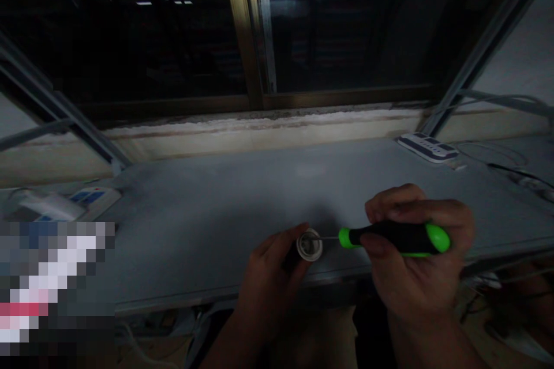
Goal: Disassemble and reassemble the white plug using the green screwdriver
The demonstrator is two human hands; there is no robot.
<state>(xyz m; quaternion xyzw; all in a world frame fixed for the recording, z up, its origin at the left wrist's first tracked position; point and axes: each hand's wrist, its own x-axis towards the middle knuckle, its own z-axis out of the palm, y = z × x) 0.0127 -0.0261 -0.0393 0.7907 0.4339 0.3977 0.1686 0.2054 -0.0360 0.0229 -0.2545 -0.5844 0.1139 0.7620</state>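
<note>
My left hand (270, 268) is closed around a small round cylindrical part (309, 245) with a pale rim, held sideways just above the front edge of the grey table (225, 207). My right hand (415, 253) grips a green and black screwdriver (393, 238) level. Its thin metal shaft points left, and the tip goes into the open face of the round part. The scene is dim, so the part's inner details are hard to make out.
A white power strip (427, 147) lies at the table's far right, with cables (511, 167) trailing beside it. Another power strip (90, 199) sits at the left edge. A window sill (259, 127) and dark window run behind. A blurred patch covers the lower left.
</note>
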